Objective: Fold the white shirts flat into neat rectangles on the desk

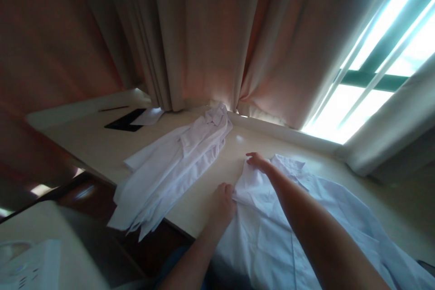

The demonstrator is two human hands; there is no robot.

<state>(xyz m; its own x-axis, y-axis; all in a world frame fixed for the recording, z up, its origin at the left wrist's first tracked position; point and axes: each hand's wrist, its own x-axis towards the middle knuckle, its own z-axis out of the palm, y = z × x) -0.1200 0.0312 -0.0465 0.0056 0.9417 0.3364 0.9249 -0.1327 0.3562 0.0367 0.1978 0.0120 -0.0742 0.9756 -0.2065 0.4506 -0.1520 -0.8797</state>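
Note:
A white collared shirt (pixel 265 231) is spread over the near right part of the table and hangs past its front edge. My left hand (pixel 224 204) is closed on the shirt's left side edge, its fingers curled. Farther up, my right hand (pixel 256 162) pinches the cloth near the shoulder, to the left of the collar (pixel 288 165). My right forearm crosses above the shirt and hides part of its front. To the left lies another long white garment (pixel 176 158), folded lengthwise, its lower end hanging over the table edge.
The pale table (pixel 88 145) has a raised back rim against the curtains (pixel 210 31). A black flat item (pixel 125 120) and a white sheet (pixel 147 116) lie at the back left. A bright window (pixel 370 68) is at right. A white device (pixel 30 265) sits at lower left.

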